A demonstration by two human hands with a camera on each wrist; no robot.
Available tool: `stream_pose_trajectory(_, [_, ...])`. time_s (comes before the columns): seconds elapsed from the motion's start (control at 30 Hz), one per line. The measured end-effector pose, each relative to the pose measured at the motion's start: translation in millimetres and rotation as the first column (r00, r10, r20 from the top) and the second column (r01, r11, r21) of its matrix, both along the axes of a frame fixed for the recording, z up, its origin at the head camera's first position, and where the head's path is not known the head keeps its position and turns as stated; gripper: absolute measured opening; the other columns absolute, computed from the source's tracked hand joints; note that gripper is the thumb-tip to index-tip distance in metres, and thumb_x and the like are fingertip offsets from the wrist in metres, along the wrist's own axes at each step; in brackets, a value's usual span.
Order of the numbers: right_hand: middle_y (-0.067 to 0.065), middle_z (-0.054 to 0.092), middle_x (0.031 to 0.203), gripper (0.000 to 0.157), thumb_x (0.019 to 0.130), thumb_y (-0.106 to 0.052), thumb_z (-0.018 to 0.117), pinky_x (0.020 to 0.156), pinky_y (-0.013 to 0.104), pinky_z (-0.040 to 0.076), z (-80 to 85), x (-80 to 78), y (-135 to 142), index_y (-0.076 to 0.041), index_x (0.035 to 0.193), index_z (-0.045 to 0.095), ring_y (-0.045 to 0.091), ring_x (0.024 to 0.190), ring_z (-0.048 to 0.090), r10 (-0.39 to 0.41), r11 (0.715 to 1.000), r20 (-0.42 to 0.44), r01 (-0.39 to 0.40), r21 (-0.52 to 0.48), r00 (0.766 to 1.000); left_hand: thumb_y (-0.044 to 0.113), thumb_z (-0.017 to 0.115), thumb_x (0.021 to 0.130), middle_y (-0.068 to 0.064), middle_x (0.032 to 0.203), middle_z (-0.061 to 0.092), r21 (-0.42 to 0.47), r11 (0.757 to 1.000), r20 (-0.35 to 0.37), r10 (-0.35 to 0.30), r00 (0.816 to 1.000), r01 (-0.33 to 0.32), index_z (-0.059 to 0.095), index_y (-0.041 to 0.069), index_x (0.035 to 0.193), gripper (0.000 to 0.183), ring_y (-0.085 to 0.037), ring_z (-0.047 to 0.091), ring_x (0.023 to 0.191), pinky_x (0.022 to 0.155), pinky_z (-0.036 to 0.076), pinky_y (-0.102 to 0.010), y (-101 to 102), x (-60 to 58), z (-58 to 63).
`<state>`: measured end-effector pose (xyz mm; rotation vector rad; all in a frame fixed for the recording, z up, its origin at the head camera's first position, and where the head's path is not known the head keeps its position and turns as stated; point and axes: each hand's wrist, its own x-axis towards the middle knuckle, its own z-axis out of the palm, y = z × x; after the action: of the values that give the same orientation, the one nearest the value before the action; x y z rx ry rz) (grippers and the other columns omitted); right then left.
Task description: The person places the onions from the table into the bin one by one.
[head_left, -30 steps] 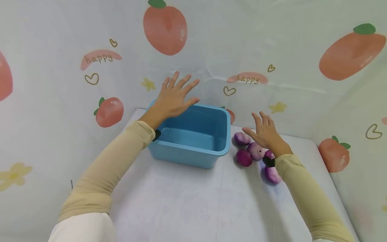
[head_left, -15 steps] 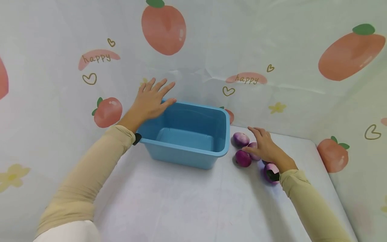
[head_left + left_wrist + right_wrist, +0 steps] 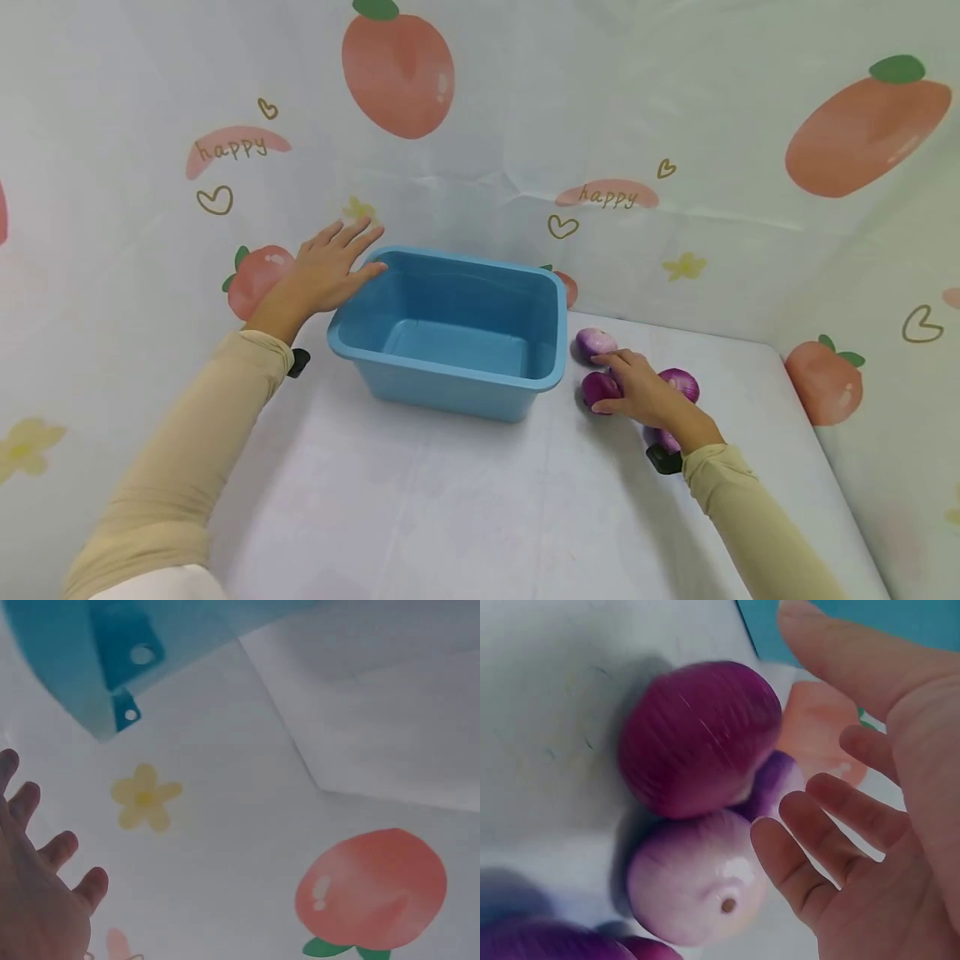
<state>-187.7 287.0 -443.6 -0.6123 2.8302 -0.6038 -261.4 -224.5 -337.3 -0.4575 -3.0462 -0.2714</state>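
My left hand (image 3: 322, 271) is raised beside the left end of a blue plastic basin (image 3: 442, 392), fingers spread and holding nothing. In the left wrist view, fingers of the left hand (image 3: 37, 877) show at the left, apart from the basin (image 3: 60, 660). Above a cluster of purple onions hovers my right hand (image 3: 637, 390), thumb and fingers apart. The right wrist view has a dark purple onion (image 3: 701, 739) and a paler onion (image 3: 690, 881) in front of the right hand (image 3: 900, 847); whether a fingertip touches the paler one I cannot tell.
Another onion (image 3: 596, 342) lies farther back, near the basin's right end. One more onion (image 3: 681, 383) sits right of the right hand, and an onion (image 3: 664, 439) is partly hidden under that wrist. A printed white cloth (image 3: 480, 200) hangs behind the white table (image 3: 465, 500).
My left hand has moved left and down, from over the basin to beside its left end. My right hand has come down toward the onions. The basin and onions stay put.
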Motion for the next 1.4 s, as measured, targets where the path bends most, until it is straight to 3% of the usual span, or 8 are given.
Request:
stream_pose_trajectory(0.37, [0.025, 0.056, 0.140, 0.072, 0.082, -0.021, 0.085, 0.103, 0.061, 0.052, -8.9, 3.2, -10.7, -0.003, 0.144, 0.053, 0.046, 0.131, 0.051, 0.021, 1.000, -0.011, -0.020, 0.012, 1.000, 0.063, 0.034, 0.103, -0.005, 0.174, 0.011, -0.015, 1.000, 0.112, 0.024, 0.993, -0.023, 0.013, 0.021, 0.166, 0.079, -0.046, 0.004, 0.159, 0.120, 0.011, -0.077, -9.9, 4.5, -26.5])
stream_pose_trajectory(0.6, [0.024, 0.058, 0.132, 0.064, 0.078, -0.016, 0.087, 0.097, 0.058, 0.056, -13.6, 3.8, -12.5, -0.004, 0.135, 0.060, 0.045, 0.124, 0.052, 0.044, 0.999, -0.074, -0.042, 0.029, 0.996, 0.045, 0.043, 0.105, -0.004, 0.174, 0.012, 0.051, 0.997, 0.143, 0.047, 0.989, -0.054, 0.013, 0.020, 0.165, 0.072, -0.047, 0.006, 0.158, 0.117, 0.018, -0.078, -10.3, 5.9, -36.9])
stream_pose_trajectory(0.77, [0.025, 0.053, 0.136, 0.066, 0.077, -0.013, 0.087, 0.097, 0.059, 0.056, -18.3, 5.1, -12.6, -0.006, 0.137, 0.060, 0.047, 0.128, 0.049, 0.011, 0.999, -0.046, -0.009, 0.033, 0.999, 0.030, 0.042, 0.102, -0.003, 0.174, 0.010, 0.080, 0.993, 0.157, 0.068, 0.985, -0.082, 0.011, 0.022, 0.165, 0.071, -0.047, 0.007, 0.158, 0.117, 0.018, -0.079, -9.4, 6.1, -41.7])
stream_pose_trajectory(1.0, [0.026, 0.047, 0.141, 0.075, 0.077, -0.013, 0.087, 0.097, 0.063, 0.055, -22.3, 7.8, -14.3, -0.011, 0.144, 0.054, 0.049, 0.132, 0.047, -0.051, 0.998, 0.013, 0.050, 0.047, 0.999, 0.027, 0.039, 0.101, 0.000, 0.174, 0.008, 0.109, 0.990, 0.170, 0.074, 0.983, -0.093, 0.009, 0.024, 0.166, 0.071, -0.046, 0.006, 0.159, 0.116, 0.015, -0.080, -7.0, 4.7, -44.8])
stream_pose_trajectory(1.2, [0.024, 0.050, 0.137, 0.073, 0.077, -0.018, 0.088, 0.096, 0.062, 0.056, -24.3, 8.2, -13.2, -0.010, 0.142, 0.054, 0.046, 0.129, 0.050, -0.044, 0.997, -0.005, 0.044, 0.063, 0.999, 0.027, 0.039, 0.102, 0.000, 0.174, 0.009, 0.126, 0.986, 0.171, 0.082, 0.982, -0.105, 0.009, 0.026, 0.166, 0.071, -0.046, 0.007, 0.159, 0.116, 0.016, -0.081, -6.2, 4.2, -47.2])
stream_pose_trajectory(1.4, [0.019, 0.058, 0.128, 0.068, 0.076, -0.021, 0.088, 0.098, 0.058, 0.056, -22.8, 5.4, -10.8, -0.004, 0.133, 0.055, 0.040, 0.123, 0.056, -0.034, 0.999, -0.040, 0.033, -0.020, 0.999, 0.027, 0.040, 0.102, 0.000, 0.174, 0.009, 0.141, 0.983, 0.176, 0.087, 0.981, -0.113, 0.008, 0.026, 0.166, 0.071, -0.046, 0.005, 0.159, 0.116, 0.014, -0.081, -6.6, 5.0, -47.7])
